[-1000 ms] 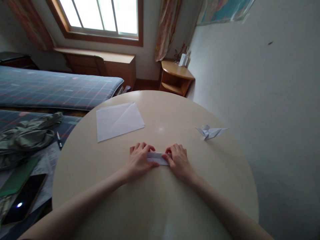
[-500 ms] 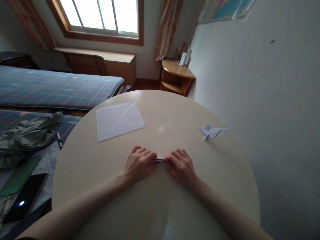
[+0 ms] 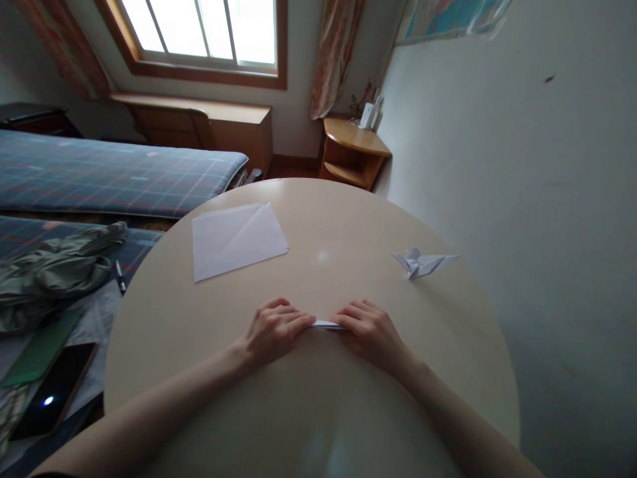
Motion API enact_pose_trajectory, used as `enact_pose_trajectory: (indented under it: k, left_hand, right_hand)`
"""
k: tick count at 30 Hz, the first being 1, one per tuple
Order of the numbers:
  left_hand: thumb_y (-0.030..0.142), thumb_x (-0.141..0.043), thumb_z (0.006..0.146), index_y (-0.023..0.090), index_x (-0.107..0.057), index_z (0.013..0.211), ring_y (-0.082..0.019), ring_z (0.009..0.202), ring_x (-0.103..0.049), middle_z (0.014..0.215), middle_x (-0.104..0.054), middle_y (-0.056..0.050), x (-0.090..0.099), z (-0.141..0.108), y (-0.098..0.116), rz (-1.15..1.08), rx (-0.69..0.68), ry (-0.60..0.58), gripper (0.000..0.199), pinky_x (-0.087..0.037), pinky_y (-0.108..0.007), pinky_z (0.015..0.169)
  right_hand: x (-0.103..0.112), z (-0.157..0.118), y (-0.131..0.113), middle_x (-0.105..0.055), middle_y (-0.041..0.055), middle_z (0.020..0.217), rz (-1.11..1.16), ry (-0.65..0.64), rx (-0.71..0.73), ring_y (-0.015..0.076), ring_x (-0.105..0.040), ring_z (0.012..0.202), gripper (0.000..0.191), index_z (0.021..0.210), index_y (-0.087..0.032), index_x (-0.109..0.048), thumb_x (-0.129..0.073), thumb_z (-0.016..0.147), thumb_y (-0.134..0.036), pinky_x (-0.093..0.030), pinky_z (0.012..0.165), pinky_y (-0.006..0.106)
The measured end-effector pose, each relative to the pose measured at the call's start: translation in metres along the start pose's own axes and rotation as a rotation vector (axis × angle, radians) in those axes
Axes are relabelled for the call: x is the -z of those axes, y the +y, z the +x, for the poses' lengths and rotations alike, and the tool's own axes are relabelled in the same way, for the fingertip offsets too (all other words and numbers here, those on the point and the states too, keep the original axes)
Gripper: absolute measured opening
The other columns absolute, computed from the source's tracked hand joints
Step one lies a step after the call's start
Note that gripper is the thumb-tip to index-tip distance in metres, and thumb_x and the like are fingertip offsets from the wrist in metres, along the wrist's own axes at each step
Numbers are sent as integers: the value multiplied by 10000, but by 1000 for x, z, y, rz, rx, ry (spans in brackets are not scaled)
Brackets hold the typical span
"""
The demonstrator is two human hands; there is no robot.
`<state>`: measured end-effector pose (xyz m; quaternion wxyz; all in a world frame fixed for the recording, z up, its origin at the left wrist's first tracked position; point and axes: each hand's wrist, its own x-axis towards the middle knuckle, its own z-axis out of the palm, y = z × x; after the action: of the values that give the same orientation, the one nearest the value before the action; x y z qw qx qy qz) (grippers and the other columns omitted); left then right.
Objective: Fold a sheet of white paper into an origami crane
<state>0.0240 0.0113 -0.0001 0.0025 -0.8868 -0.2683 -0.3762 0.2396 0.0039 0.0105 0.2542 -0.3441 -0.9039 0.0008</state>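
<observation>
1. At the middle of the surface (image 3: 321, 405), grips a folded paper (image 3: 327, 324) with left hand (image 3: 277, 332) and right hand (image 3: 371, 333).
2. Shows it nearly edge-on between them.
3. Has white sheets (image 3: 241, 240) beyond the left, a paper bird (image 3: 422, 265) beyond the right.

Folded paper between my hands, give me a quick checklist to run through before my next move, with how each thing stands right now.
1. Left hand on the left end of the folded paper: ok.
2. Right hand on its right end: ok.
3. Edges lined up along its whole length: cannot tell, the fingers cover both ends.
4. Stack of white sheets apart from the hands: ok, it lies beyond the left hand.
5. Folded paper figure apart from the hands: ok, it sits beyond the right hand, further to the right.
</observation>
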Motion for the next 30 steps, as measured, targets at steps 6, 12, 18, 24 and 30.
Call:
enact_pose_trajectory:
  k: [6,12,18,24,30]
  left_hand:
    - [148,-448,876,175,-590,741,-115,568,-589,605,-649,19,2,7,11,119,14,-93,197,-393,-253,638]
    - [127,-439,876,181,-618,774,-106,558,-600,602,-657,20,6,5,4,107,37,-93,214,-408,-237,632]
    - [201,-530,826,205,-685,731,-121,523,-608,572,-675,6,9,5,-2,4,271,-178,182,-407,-229,596]
    - [443,-643,711,185,-700,611,-110,439,-530,429,-586,17,18,16,-4,-239,818,-409,283,-305,-179,440]
    - [308,-718,613,132,-682,629,-96,470,-543,503,-621,8,18,16,-21,-702,1079,-357,180,-362,-166,452]
  right_hand:
    - [4,0,-7,-602,22,586,-102,46,21,140,-500,587,237,635,-173,-601,-461,786,-55,-324,594,261]
    - [5,-3,-3,-655,20,588,-27,86,-34,123,-557,534,240,699,-176,-650,-489,874,-205,-344,549,239]
    - [11,-7,14,-676,10,548,340,46,-298,114,-603,474,238,795,-190,-698,-517,866,-327,-409,486,197]
    - [15,-4,18,-639,25,499,570,-3,-565,123,-566,422,322,678,-172,-692,-576,789,-451,-433,444,219]
    - [17,-4,26,-632,37,516,683,-135,-644,121,-539,462,350,637,-148,-658,-583,764,-465,-388,454,222]
